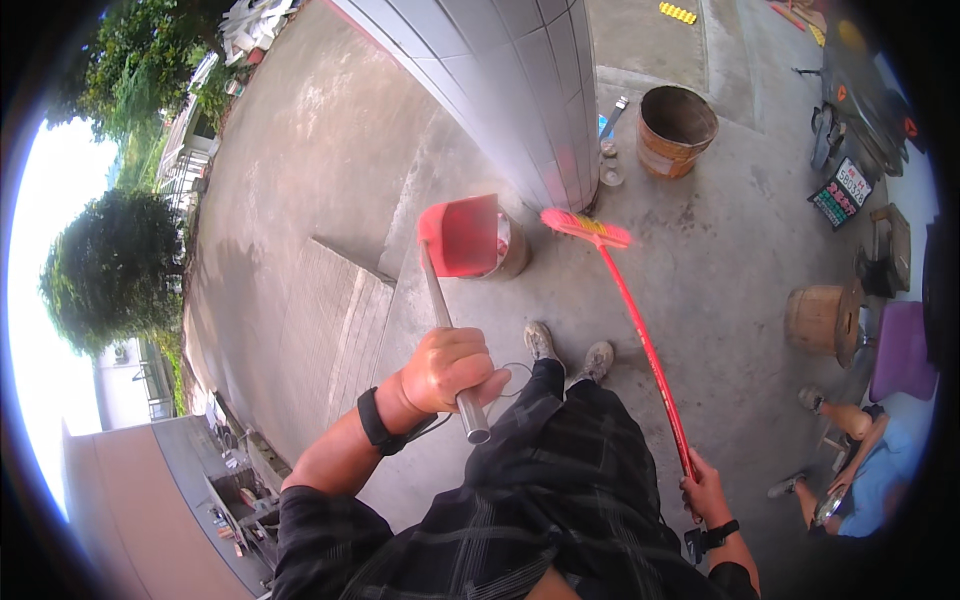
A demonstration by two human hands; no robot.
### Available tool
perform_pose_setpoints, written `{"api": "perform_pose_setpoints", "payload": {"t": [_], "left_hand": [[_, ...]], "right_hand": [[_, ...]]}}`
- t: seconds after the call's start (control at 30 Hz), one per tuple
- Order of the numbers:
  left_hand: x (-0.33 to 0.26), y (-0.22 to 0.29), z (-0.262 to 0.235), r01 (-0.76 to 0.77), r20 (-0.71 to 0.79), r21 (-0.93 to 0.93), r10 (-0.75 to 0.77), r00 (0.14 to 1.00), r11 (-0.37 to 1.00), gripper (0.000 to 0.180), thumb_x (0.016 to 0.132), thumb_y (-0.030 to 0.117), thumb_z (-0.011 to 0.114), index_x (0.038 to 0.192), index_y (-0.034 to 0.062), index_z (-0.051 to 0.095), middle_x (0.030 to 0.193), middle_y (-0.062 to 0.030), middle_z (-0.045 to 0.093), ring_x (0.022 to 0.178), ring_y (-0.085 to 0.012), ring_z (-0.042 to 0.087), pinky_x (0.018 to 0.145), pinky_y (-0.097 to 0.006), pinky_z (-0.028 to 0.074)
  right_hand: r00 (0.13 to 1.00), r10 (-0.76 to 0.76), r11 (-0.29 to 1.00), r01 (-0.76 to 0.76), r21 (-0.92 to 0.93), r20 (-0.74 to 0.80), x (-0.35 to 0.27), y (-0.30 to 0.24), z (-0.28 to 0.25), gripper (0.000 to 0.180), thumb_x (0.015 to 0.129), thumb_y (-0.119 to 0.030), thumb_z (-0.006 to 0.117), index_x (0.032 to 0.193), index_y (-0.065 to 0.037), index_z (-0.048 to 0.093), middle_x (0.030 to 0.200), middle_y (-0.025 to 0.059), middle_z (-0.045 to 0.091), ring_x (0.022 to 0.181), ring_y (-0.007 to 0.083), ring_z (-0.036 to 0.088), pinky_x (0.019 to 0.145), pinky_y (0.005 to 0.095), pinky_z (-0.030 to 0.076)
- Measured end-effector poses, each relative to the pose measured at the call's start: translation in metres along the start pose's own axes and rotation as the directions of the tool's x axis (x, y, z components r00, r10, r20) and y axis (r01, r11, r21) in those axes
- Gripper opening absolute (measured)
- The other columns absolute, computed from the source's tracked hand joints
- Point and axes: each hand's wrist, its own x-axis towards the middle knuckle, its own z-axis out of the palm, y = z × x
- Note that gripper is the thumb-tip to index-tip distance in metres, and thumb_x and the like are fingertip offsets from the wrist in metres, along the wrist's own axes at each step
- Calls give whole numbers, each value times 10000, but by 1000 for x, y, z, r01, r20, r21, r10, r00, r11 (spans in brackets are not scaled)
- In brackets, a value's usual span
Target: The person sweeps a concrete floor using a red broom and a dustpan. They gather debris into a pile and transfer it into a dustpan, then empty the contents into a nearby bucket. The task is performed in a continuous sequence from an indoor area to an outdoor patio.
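Note:
My left hand (pixel 447 370) is closed around the grey metal handle of a long-handled red dustpan (pixel 468 238). The pan is held over a round bin (pixel 516 250) and hides most of it; something pale and reddish shows inside at the right. In my right hand (pixel 707 491) is the red pole of a broom (pixel 640 330), gripped near its top end. The broom's pink and yellow head (pixel 586 228) points away from me, close to the foot of the tiled pillar, and looks slightly blurred.
A tiled pillar (pixel 500 90) rises just ahead. Beyond it stand a rusty bucket (pixel 677 130) and small jars (pixel 610 165). To the right are a wooden barrel (pixel 822 322), a purple chair (pixel 899 350), a motorcycle (pixel 865 100) and a seated person (pixel 875 460). A low concrete edge (pixel 352 260) lies left.

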Motion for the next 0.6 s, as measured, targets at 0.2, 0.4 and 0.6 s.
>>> {"api": "perform_pose_setpoints", "payload": {"t": [0.2, 0.4, 0.6], "left_hand": [[-3, 1, 11, -38, -14, 2, 38, 999, 999, 343, 652, -33, 700, 590, 84, 383, 518, -53, 397, 429, -249, 429, 372, -357, 323], [6, 11, 12, -80, 0, -8, 80, 997, 997, 350, 648, -43, 694, 585, 80, 373, 510, -52, 388, 429, -252, 429, 373, -361, 325], [-9, 10, -25, 2, -60, 63, 1, 998, 998, 315, 651, -67, 652, 594, 70, 375, 510, -57, 392, 427, -257, 426, 379, -363, 313]], "right_hand": [[947, -296, 891, 322, -320, 128, -24, 8, -10, 659, 803, 7, 607, 1427, -114, 435, 733, 87, 626, 558, 209, 599, 521, 326, 485], [785, -571, 629, 606, -487, 240, 21, -26, 37, 633, 769, 24, 594, 1380, -79, 462, 890, 263, 631, 788, 451, 615, 694, 455, 502], [790, -572, 544, 566, -620, 219, 41, -17, 33, 633, 763, 38, 566, 1374, -94, 471, 791, 254, 600, 718, 451, 593, 648, 478, 484]]}}
